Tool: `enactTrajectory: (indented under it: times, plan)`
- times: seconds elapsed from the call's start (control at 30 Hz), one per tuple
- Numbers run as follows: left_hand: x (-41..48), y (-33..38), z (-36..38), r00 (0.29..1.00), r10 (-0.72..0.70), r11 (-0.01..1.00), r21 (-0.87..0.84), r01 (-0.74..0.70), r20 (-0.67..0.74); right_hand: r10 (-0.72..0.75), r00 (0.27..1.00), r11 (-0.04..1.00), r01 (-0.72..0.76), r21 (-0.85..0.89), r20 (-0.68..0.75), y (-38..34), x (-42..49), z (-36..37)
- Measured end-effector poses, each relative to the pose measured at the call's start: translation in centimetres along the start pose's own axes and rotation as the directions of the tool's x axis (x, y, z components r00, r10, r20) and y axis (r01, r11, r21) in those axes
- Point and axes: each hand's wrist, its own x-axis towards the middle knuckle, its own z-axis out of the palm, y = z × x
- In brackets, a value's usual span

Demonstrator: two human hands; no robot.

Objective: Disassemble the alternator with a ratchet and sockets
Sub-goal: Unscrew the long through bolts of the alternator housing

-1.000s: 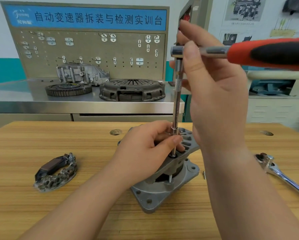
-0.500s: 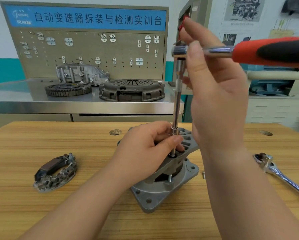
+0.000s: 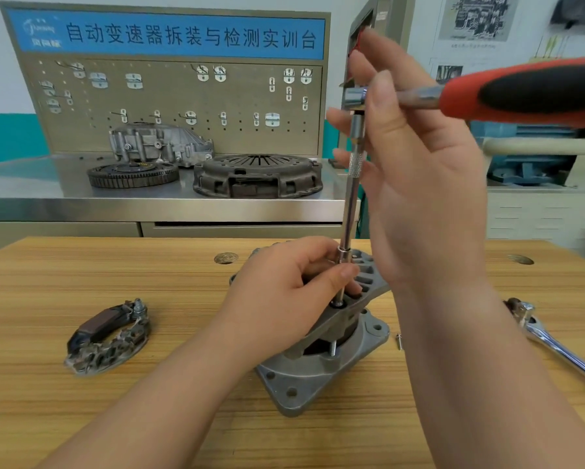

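Observation:
The grey alternator [image 3: 318,370] stands on the wooden bench, its slotted end cover [image 3: 369,282] tilted up off the body. A long chrome extension [image 3: 352,198] rises upright from a bolt in that cover. My left hand [image 3: 284,292] pinches the socket at the extension's lower end. On top sits the ratchet, its red and black handle [image 3: 538,93] pointing right. My right hand [image 3: 426,184] holds the ratchet head, thumb across its neck and fingers spread behind the extension.
A removed rectifier [image 3: 108,336] lies on the bench at the left. A second chrome ratchet [image 3: 555,343] and a small screw [image 3: 398,341] lie at the right. On the steel counter behind stand a clutch cover [image 3: 257,176], a flywheel [image 3: 132,174] and a housing [image 3: 159,143].
My right hand's fingers have spread a little around the extension and the red handle has tipped slightly upward. My left hand and the alternator have stayed in place.

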Motion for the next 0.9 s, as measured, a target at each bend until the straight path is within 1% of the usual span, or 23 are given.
enactTrajectory:
  times: [0.07, 0.17, 0.23, 0.27, 0.3, 0.37, 0.4, 0.43, 0.47, 0.53, 0.6, 0.63, 0.67, 0.73, 0.83, 0.9]
  plan:
    - [-0.1, 0.1, 0.0, 1.000, 0.007, 1.000, -0.009, -0.007, 0.004, 0.099, 0.995, 0.989, -0.102, 0.108, 0.034, 0.0, 0.2, -0.2]
    - [-0.1, 0.3, 0.0, 1.000, 0.010, 1.000, -0.011, -0.010, 0.014, 0.286, 0.955, 0.925, -0.296, 0.239, 0.078, 0.0, 0.4, -1.0]
    - [0.0, 0.1, 0.1, 1.000, 0.021, 1.000, 0.006, -0.021, 0.019, 0.313, 0.947, 0.919, -0.321, 0.229, 0.070, 0.1, 0.5, -1.1]
    - [0.0, 0.0, 0.1, 1.000, 0.017, 1.000, 0.009, -0.017, 0.014, 0.279, 0.959, 0.942, -0.284, 0.180, 0.055, 0.1, 0.4, -1.1]
    - [0.1, -0.1, 0.1, 1.000, 0.007, 1.000, 0.005, -0.008, 0.007, 0.208, 0.978, 0.973, -0.210, 0.099, 0.031, 0.2, 0.4, -1.0]
    - [0.1, -0.2, 0.1, 1.000, -0.010, 1.000, -0.013, 0.010, 0.001, 0.022, 1.000, 0.997, -0.021, -0.074, 0.009, 0.0, 0.3, -0.6]
    - [0.1, -0.2, 0.2, 1.000, -0.015, 1.000, -0.018, 0.015, -0.001, -0.047, 0.999, 0.992, 0.048, -0.117, 0.019, 0.0, 0.2, -0.5]
    - [0.1, -0.2, 0.2, 1.000, -0.017, 1.000, -0.017, 0.017, -0.003, -0.066, 0.997, 0.992, 0.069, -0.108, 0.027, 0.1, 0.2, -0.4]
    - [0.1, -0.1, 0.2, 1.000, -0.016, 1.000, -0.015, 0.016, -0.004, -0.041, 0.999, 0.997, 0.043, -0.063, 0.029, 0.0, 0.2, -0.4]
    - [0.0, 0.1, 0.2, 1.000, -0.012, 1.000, -0.026, 0.012, 0.000, 0.096, 0.994, 0.995, -0.098, 0.035, 0.053, 0.0, 0.2, -0.4]
    - [-0.1, 0.3, 0.1, 1.000, -0.005, 0.999, -0.038, 0.005, 0.008, 0.265, 0.959, 0.947, -0.279, 0.161, 0.105, 0.1, 0.3, -0.7]
    - [-0.1, 0.3, 0.1, 1.000, 0.000, 0.999, -0.037, 0.001, 0.010, 0.323, 0.938, 0.917, -0.342, 0.205, 0.124, 0.1, 0.3, -0.8]
    - [-0.1, 0.4, 0.1, 1.000, 0.005, 0.999, -0.033, -0.004, 0.011, 0.354, 0.927, 0.901, -0.373, 0.220, 0.123, 0.1, 0.3, -0.8]
    - [0.0, 0.3, 0.0, 1.000, 0.010, 1.000, -0.022, -0.009, 0.010, 0.333, 0.940, 0.922, -0.341, 0.186, 0.071, 0.3, 0.2, -0.6]
    - [0.1, 0.1, 0.0, 1.000, -0.001, 1.000, 0.008, 0.001, -0.011, 0.151, 0.989, 0.987, -0.150, 0.064, -0.011, 0.5, 0.1, -0.3]
    - [0.1, 0.2, 0.1, 1.000, 0.001, 1.000, 0.016, 0.000, -0.016, 0.035, 0.999, 0.999, -0.035, 0.015, -0.028, 0.5, 0.1, -0.2]
